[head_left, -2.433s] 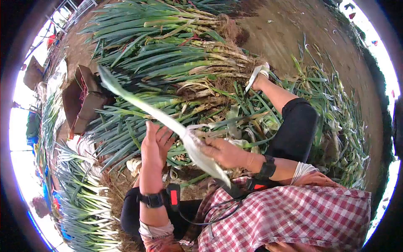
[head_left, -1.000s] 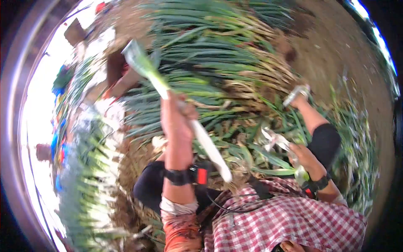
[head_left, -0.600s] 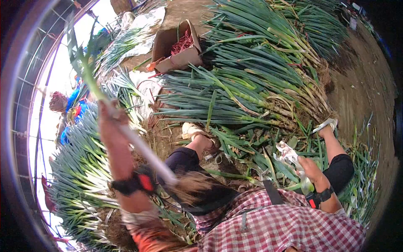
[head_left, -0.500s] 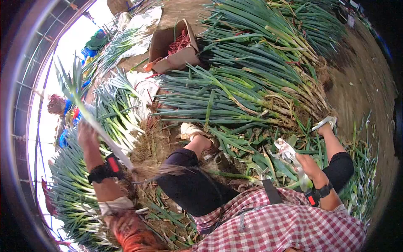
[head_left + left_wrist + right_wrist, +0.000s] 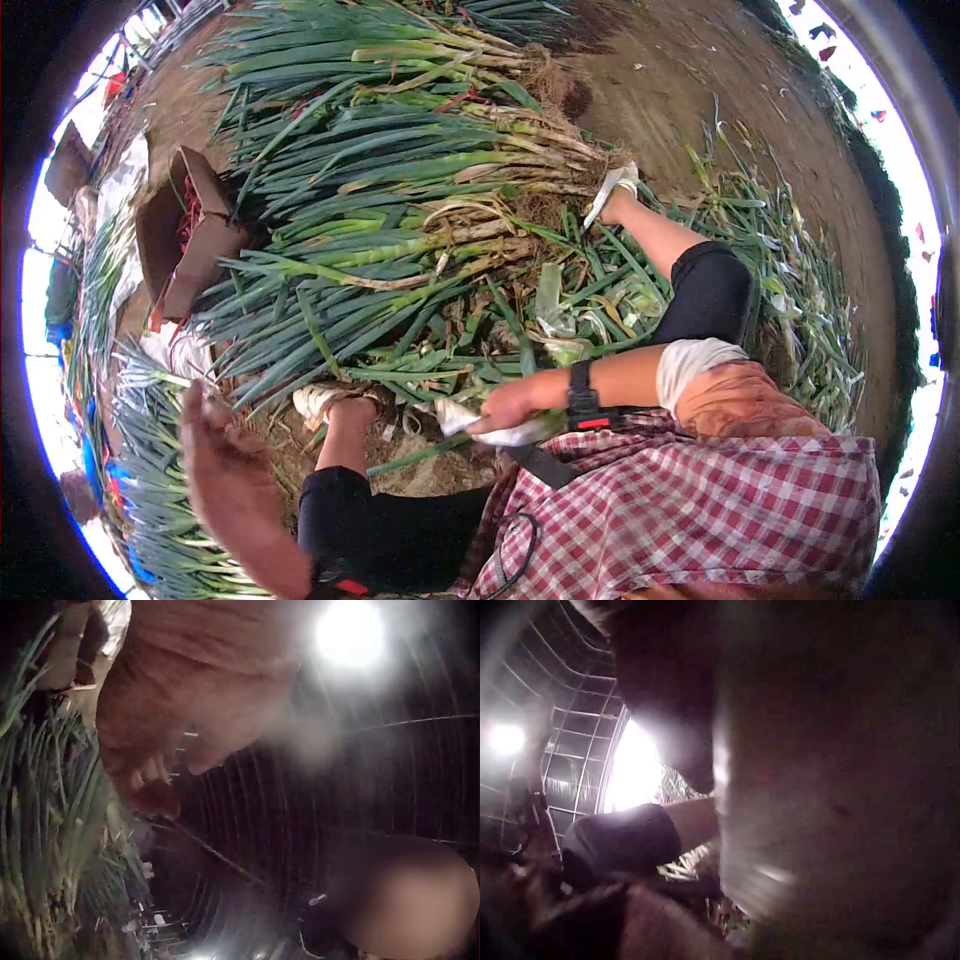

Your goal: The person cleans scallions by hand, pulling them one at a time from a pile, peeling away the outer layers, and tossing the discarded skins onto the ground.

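My left hand (image 5: 232, 490) is raised over the left pile of peeled green onions (image 5: 185, 525), with nothing in its grasp. Its fingers bend loosely in the left wrist view, where the hand (image 5: 195, 682) shows against the dark roof. In front of the checked shirt, my right hand (image 5: 512, 404) grips a strip of white onion peel (image 5: 458, 418). A pale, blurred surface (image 5: 825, 825) fills much of the right wrist view beside the dark right hand (image 5: 664, 697). Unpeeled green onions (image 5: 400, 150) lie in rows ahead, roots toward the right.
Leaf scraps (image 5: 610, 300) cover the ground between the legs, and a heap of discarded leaves (image 5: 800, 300) lies at right. A cardboard box (image 5: 200, 255) with red ties stands at the left of the rows. Both knees, such as the right knee (image 5: 712, 285), flank the working spot.
The left hand carried a peeled green onion leftward over the pile and has let go of it. The right hand, still with peel, has come inward. The head view has turned back rightward.
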A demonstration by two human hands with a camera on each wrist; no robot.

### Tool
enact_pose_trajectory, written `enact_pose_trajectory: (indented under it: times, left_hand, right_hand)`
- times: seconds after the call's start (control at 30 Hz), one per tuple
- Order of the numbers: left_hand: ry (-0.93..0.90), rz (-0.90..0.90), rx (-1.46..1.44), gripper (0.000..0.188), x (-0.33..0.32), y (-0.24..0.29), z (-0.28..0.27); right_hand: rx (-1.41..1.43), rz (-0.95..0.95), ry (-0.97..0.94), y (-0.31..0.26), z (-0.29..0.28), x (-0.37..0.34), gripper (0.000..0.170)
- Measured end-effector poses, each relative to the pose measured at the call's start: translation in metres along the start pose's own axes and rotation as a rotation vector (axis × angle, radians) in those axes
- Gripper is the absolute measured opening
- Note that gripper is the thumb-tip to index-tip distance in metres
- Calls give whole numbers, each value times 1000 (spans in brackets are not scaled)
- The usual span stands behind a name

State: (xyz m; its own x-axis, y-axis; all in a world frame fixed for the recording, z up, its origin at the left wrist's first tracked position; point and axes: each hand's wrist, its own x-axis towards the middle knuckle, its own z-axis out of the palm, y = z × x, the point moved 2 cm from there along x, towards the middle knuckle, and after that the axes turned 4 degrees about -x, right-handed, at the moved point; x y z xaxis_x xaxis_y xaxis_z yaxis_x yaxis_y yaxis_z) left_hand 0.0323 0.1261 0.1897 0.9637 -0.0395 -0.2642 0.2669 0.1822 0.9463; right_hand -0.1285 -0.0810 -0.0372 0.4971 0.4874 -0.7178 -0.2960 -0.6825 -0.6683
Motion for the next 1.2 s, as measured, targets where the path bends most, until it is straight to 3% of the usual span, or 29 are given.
enact_pose_trajectory:
  times: [0.07, 0.13, 0.23, 0.33, 0.37, 0.47, 0.6, 0.67, 0.73, 0.8, 0.9, 0.93, 1.0, 1.1, 1.13, 1.2]
  left_hand:
    - [-150, -174, -154, 31, -2, -27, 23]
    - [-107, -215, -65, 28, -1, -48, 32]
    - [29, -214, 44, 28, 2, -59, 43]
    - [-4, -250, 66, 27, 10, -56, 46]
    - [5, -236, 62, 26, 12, -62, 45]
    - [-19, -234, 75, 24, 14, -72, 42]
    - [-88, -313, 120, 22, 6, -72, 57]
    - [-148, -360, 131, 20, 4, -80, 62]
    - [-161, -405, 147, 20, 4, -99, 58]
    - [-250, -546, 204, 22, 4, -117, 63]
    - [-227, -685, 277, 31, -5, -171, 65]
    - [-208, -682, 212, 43, -6, -198, 59]
    - [-81, -691, 60, 43, -7, -219, 64]
    - [30, -555, -317, 38, -11, -209, 84]
    - [31, -553, -312, 38, -13, -206, 90]
    - [154, -346, -375, 35, -16, -190, 108]
  right_hand:
    - [21, -43, 247, 14, -19, 23, 63]
    - [-16, -7, 650, 41, -56, 43, 47]
    - [-209, 84, 1013, 71, -123, 41, 33]
    - [-493, 269, 1154, 110, -175, 43, 32]
    - [-541, 381, 1044, 132, -185, 50, 35]
    - [-670, 454, 1059, 166, -183, 51, 40]
    - [-696, 408, 965, 162, -174, 42, 30]
    - [-562, 422, 677, 155, -158, 42, 49]
    - [-354, 318, 787, 135, -126, 25, 48]
    - [-90, 243, 727, 107, -106, 1, 44]
    - [40, 44, 715, 70, -82, -28, 40]
    - [70, -3, 723, 53, -76, -44, 39]
    - [168, -42, 678, 26, -65, -73, 40]
    - [127, -86, 721, 2, -48, -109, 39]
    - [131, -90, 722, -5, -45, -119, 39]
    - [53, -36, 775, -15, -44, -137, 39]
